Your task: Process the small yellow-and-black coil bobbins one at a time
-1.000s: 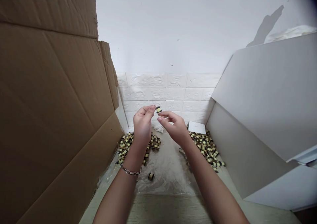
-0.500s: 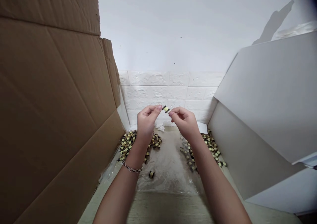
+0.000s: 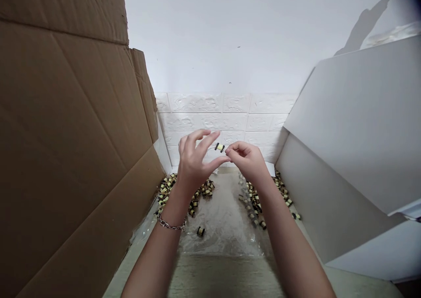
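Note:
A small transformer bobbin (image 3: 219,147), yellow in the middle with black pinned ends, is held up in front of the white wall. My right hand (image 3: 247,158) pinches it at its right end between thumb and fingertips. My left hand (image 3: 197,159) is open around its left side, fingers raised above it and the thumb stretched below toward my right fingertips. A chain bracelet (image 3: 171,224) circles my left wrist. Below, one more bobbin (image 3: 200,231) lies alone on the clear plastic sheet (image 3: 225,219).
Heaps of similar bobbins lie on the left (image 3: 167,188) and right, partly behind my forearms. A tall brown cardboard panel (image 3: 75,127) stands at the left. White box panels (image 3: 355,127) stand at the right, and a white brick-pattern wall (image 3: 197,102) closes the back.
My left hand has let go of the bobbin's left end and spread its fingers. My right hand keeps its pinch, and the bobbin has turned slightly.

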Tool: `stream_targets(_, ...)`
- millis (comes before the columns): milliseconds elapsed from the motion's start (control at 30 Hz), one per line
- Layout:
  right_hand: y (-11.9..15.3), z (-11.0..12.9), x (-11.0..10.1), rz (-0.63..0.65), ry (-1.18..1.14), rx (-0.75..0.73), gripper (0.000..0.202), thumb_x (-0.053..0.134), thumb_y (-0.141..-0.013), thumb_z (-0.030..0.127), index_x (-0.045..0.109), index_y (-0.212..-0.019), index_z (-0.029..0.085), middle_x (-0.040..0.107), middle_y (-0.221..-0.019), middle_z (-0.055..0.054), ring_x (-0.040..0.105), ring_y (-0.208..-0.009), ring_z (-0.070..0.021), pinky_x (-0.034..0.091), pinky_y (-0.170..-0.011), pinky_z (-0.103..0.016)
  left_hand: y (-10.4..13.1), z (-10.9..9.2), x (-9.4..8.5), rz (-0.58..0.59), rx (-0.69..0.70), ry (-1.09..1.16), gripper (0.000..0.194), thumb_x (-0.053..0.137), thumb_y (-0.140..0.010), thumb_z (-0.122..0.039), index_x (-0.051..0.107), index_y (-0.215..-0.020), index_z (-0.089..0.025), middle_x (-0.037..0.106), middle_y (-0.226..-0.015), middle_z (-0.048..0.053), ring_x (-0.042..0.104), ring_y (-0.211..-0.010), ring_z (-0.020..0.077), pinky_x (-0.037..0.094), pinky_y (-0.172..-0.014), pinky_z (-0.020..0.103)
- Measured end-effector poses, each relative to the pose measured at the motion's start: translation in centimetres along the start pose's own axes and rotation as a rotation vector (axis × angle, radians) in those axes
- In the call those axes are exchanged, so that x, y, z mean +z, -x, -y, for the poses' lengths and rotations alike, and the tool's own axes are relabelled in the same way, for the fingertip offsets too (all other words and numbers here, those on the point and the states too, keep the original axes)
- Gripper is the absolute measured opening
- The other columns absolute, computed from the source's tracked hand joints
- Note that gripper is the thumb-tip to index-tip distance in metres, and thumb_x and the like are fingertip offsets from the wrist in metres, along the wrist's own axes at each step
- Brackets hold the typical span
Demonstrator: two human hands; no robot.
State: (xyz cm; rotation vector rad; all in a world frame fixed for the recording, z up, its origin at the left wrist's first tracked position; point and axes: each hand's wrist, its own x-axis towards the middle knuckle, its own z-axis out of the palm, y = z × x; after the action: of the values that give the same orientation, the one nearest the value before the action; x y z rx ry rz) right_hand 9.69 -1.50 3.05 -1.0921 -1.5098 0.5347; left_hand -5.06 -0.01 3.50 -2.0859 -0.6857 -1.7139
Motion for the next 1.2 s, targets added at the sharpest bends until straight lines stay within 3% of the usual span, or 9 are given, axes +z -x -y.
stream_targets(100, 0.0, -0.1, -0.4, 0.034, 0.008, 0.007, 0.018, 0.052, -0.069, 0.033, 0.056, -0.066, 0.016, 0.048, -0.054, 0.004, 0.039, -0.049, -0.0073, 0.03, -0.047, -0.02, 0.1, 0.0, 0.0, 0.157, 0.09, -0.037, 0.029, 0.06, -0.069, -0.038, 0.057, -0.093, -0.021, 0.06, -0.09, 0.004, 0.052, -0.086, 0.0163, 0.036, -0.08, 0.03)
stream_targets(200, 0.0, 0.0, -0.9, 0.06, 0.017, 0.001, 0.017, 0.052, -0.07, 0.032, 0.056, -0.067, 0.016, 0.048, -0.056, 0.004, 0.04, -0.052, -0.007, 0.03, -0.048, -0.019, 0.2, 0.1, 0.1, 0.228, 0.087, -0.026, 0.022, 0.056, -0.073, -0.037, 0.057, -0.088, -0.021, 0.062, -0.083, 0.002, 0.053, -0.081, 0.0148, 0.036, -0.076, 0.028)
stream_targets(333, 0.1, 0.3, -1.5, 0.112, 0.042, -0.014, 0.016, 0.051, -0.07, 0.03, 0.057, -0.067, 0.016, 0.049, -0.057, 0.003, 0.04, -0.053, -0.0071, 0.03, -0.05, -0.02, 0.2, 0.0, 0.2, 0.256, 0.075, -0.069, 0.024, 0.054, -0.075, -0.036, 0.056, -0.094, -0.02, 0.061, -0.088, 0.003, 0.051, -0.086, 0.0153, 0.035, -0.078, 0.029)
stream_targets(600, 0.1, 0.5, -2.1, 0.184, 0.063, -0.023, 0.019, 0.051, -0.073, 0.033, 0.059, -0.07, 0.017, 0.05, -0.058, 0.003, 0.04, -0.054, -0.0074, 0.03, -0.049, -0.021, 0.3, 0.1, 0.3, 0.266, 0.072, -0.074, 0.021, 0.053, -0.076, -0.037, 0.058, -0.087, -0.02, 0.06, -0.08, 0.001, 0.051, -0.079, 0.0138, 0.036, -0.075, 0.028)
stream_targets(900, 0.2, 0.6, -2.4, 0.141, 0.041, -0.113, 0.013, 0.054, -0.073, 0.028, 0.061, -0.071, 0.017, 0.059, -0.069, 0.001, 0.049, -0.067, -0.0099, 0.037, -0.062, -0.022, 0.3, 0.0, 0.4, 0.303, 0.084, -0.127, 0.019, 0.053, -0.076, -0.035, 0.058, -0.087, -0.021, 0.058, -0.082, 0.001, 0.049, -0.08, 0.0143, 0.035, -0.075, 0.029)
stream_targets(1200, 0.0, 0.4, -2.3, 0.093, 0.065, -0.088, 0.014, 0.053, -0.073, 0.029, 0.061, -0.07, 0.017, 0.055, -0.063, 0.002, 0.048, -0.062, -0.0089, 0.036, -0.06, -0.022, 0.4, -0.3, 0.6, 0.313, 0.065, -0.115, 0.018, 0.052, -0.076, -0.034, 0.058, -0.087, -0.021, 0.058, -0.083, 0.001, 0.049, -0.081, 0.0145, 0.035, -0.076, 0.029)
